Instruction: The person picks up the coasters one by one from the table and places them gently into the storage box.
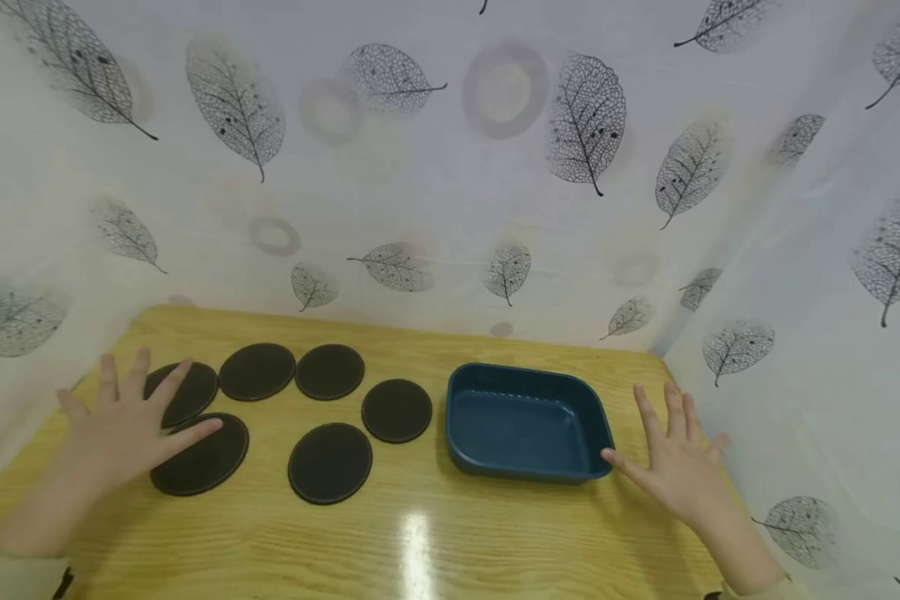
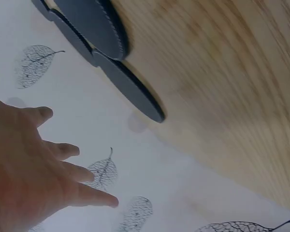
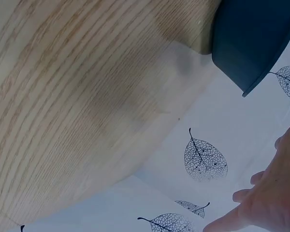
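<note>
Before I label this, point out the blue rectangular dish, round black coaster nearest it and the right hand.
Blue rectangular dish [image 1: 523, 427]: head view, inner floor.
Round black coaster [image 1: 397, 411]: head view, top face.
Right hand [image 1: 678, 472]: head view, back.

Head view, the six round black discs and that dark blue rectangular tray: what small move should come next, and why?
Perhaps lower the spread left hand and pinch the front-left round black disc: in the head view the hand partly covers it, and neither hand holds anything. The dark blue rectangular tray stands empty near the right hand, so it could take the disc.
</note>
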Motion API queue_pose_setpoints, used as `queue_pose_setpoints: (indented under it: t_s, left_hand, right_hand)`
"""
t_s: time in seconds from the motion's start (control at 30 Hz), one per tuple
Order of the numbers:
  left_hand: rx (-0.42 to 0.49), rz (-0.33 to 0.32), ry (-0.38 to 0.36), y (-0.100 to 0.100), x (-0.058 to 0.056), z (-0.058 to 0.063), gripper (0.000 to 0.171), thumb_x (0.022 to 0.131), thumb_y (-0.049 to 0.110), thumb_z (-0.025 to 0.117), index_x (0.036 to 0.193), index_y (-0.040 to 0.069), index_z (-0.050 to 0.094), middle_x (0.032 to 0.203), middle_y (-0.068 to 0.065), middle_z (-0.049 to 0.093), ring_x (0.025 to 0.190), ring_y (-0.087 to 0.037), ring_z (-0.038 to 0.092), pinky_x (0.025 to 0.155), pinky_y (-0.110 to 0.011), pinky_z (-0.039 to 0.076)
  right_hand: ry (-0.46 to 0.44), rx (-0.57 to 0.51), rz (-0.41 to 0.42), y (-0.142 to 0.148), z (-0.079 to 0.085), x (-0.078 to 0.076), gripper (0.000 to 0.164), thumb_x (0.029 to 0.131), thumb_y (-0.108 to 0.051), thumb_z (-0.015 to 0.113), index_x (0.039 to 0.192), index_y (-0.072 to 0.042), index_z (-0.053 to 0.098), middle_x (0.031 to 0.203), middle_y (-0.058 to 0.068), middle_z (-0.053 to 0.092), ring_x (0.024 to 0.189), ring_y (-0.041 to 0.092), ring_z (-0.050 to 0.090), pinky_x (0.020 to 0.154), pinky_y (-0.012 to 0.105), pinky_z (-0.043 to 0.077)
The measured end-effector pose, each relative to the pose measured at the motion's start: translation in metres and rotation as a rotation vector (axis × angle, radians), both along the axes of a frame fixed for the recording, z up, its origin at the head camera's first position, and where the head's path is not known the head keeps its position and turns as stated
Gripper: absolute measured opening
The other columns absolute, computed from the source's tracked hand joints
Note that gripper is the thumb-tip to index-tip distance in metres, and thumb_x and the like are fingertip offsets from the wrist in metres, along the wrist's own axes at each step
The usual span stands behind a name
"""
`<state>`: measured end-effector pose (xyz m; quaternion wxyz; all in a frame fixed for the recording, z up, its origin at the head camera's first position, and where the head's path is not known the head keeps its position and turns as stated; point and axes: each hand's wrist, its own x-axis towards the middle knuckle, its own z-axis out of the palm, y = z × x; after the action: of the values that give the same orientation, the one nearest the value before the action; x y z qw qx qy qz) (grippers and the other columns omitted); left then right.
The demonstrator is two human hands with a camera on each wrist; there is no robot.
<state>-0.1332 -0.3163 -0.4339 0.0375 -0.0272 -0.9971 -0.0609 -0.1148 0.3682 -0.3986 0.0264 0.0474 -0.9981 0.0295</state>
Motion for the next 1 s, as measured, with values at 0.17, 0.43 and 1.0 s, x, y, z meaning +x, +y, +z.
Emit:
queue_pose_setpoints:
  t_s: [0.17,0.43,1.0]
  left_hand:
    - [-0.011,-0.008,0.030,-0.015,-0.007,-0.002,0.109,0.092,0.078,0.058,0.171,0.014,0.017,0.162,-0.046,0.019,0.143,-0.080,0.015,0.094,-0.101,0.010]
    - [-0.001,-0.011,0.046,-0.033,-0.017,-0.006,0.108,0.094,0.075,0.060,0.170,0.009,0.020,0.161,-0.047,0.019,0.138,-0.081,0.022,0.096,-0.098,0.017]
    - [0.011,-0.053,-0.049,-0.035,-0.049,-0.020,0.105,0.096,0.073,0.059,0.160,-0.007,0.034,0.154,-0.053,0.023,0.132,-0.079,0.029,0.094,-0.089,0.036]
  right_hand:
    - [0.052,-0.012,0.019,-0.007,0.000,0.000,0.113,0.094,-0.070,0.063,0.173,-0.023,-0.003,0.175,0.032,-0.004,0.159,0.062,0.001,0.100,0.099,0.009]
    - [0.142,-0.059,0.075,-0.022,-0.008,-0.002,0.111,0.092,-0.067,0.068,0.173,-0.024,0.006,0.174,0.032,0.006,0.158,0.061,0.008,0.109,0.093,0.011]
    - [0.101,-0.073,0.209,-0.049,-0.029,-0.015,0.099,0.096,-0.062,0.068,0.169,-0.008,0.026,0.173,0.031,0.018,0.159,0.054,0.019,0.122,0.077,0.022]
